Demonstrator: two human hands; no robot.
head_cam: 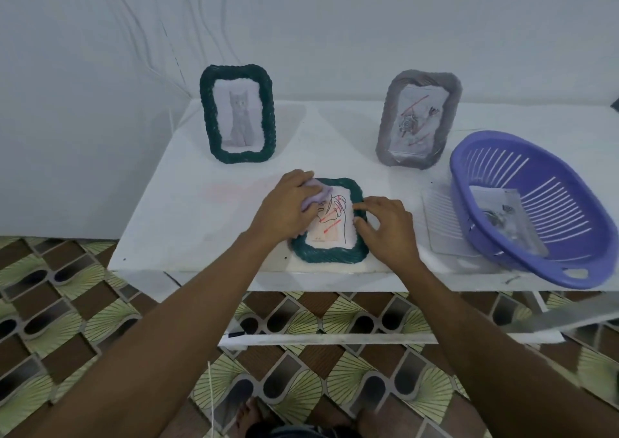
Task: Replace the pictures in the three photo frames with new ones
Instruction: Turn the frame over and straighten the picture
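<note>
Looking down from the head camera, a white table (207, 209) stands against a pale wall, above a floor of brown and green patterned tiles. Near the table's front edge, a green woven frame (330, 256) lies flat, face up. It shows a line drawing (335, 230) scored with red strokes.

The left hand (288, 203) sits over the upper left corner of this frame. Its fingers are curled round a pale lilac piece (316, 196), which it holds against the picture; whether this is cloth or paper cannot be told. The right hand (388, 226) is at the frame's right side with its fingers spread and loosely bent. The fingertips (359, 207) touch the woven rim and are not wrapped round it.

At the back left, well apart from the hands, a second green frame (268, 116) stands upright with a grey cat picture inside. At the back right a grey frame (385, 126) stands leaning back. Its picture shows a rose crossed by red lines.

A purple slotted basket (522, 263) sits tilted on the right end of the table, with its near rim past the table's front edge. A printed picture (502, 213) lies inside it. Just beside the basket's left side, a pale sheet (442, 223) lies flat on the table.
</note>
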